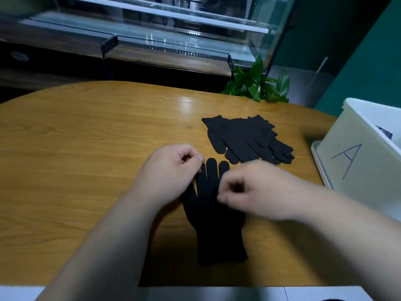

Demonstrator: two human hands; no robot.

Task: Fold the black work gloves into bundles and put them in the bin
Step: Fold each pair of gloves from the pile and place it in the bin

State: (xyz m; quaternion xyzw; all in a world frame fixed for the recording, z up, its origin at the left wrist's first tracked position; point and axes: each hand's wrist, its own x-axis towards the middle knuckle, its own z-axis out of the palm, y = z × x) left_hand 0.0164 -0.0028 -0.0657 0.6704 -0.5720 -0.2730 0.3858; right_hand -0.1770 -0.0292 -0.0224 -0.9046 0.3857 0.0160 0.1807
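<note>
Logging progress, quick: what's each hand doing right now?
Left hand: pinching the flat black knit work glove at its fingertips.
Right hand: curled over that glove, blurred; grip cannot be told.

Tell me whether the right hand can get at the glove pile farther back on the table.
Probably yes: the right hand is just short of the glove pile, and nothing stands between them.

Head-worn view; down onto near table (91, 137)

The bin (355, 161) at three o'clock is cut by the right edge (its dark contents (384, 134) barely show). The blurred right hand (255, 190), grip unclear, covers some fingers of the near glove (214, 224).
</note>
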